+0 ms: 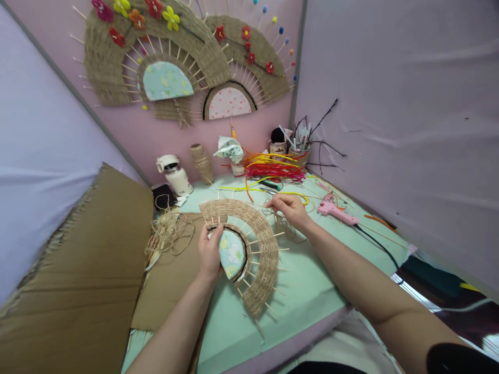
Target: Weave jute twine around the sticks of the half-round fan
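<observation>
The left hand (209, 253) is gripping with its thumb (217, 234) laid over the front, most fingers (203, 236) hiding from sight; its bare forearm (175, 321) is slanting up from below. The right hand (291, 211) is pinching thumb against forefinger (276, 199), its bare arm (358, 278) stretching forward and leftward from the lower right corner.

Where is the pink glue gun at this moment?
In the head view, the pink glue gun lies on the pale green table, right of the person's right hand, its dark cord running toward the table's right edge.
</observation>
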The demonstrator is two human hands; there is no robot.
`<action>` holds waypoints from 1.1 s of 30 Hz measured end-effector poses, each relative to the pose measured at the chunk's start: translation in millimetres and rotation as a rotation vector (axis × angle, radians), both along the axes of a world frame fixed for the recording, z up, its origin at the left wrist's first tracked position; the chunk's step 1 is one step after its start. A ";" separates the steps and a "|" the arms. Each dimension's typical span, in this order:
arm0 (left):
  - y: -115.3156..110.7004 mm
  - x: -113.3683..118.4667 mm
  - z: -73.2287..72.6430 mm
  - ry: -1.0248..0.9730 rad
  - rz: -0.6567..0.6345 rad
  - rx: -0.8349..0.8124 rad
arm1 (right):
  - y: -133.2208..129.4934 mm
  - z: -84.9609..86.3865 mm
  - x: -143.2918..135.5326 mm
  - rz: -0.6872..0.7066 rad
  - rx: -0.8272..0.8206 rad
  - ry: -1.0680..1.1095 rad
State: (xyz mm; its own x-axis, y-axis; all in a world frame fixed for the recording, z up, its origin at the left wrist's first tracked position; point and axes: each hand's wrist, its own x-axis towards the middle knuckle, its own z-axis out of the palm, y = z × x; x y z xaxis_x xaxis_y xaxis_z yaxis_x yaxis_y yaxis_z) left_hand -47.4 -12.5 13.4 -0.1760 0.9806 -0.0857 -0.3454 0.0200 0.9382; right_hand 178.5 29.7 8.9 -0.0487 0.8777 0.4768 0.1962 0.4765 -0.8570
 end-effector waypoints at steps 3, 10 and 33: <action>1.0 -0.3 -0.2 -0.046 0.028 -0.008 | 0.9 -2.0 -0.5 0.078 -0.028 -0.007; 5.9 -0.9 -2.9 -0.108 0.108 0.008 | 0.4 -4.7 -7.3 0.267 -0.219 -0.042; 13.2 -11.7 -3.4 -0.225 -0.329 -0.145 | 4.9 2.7 -1.7 -0.076 -0.183 0.030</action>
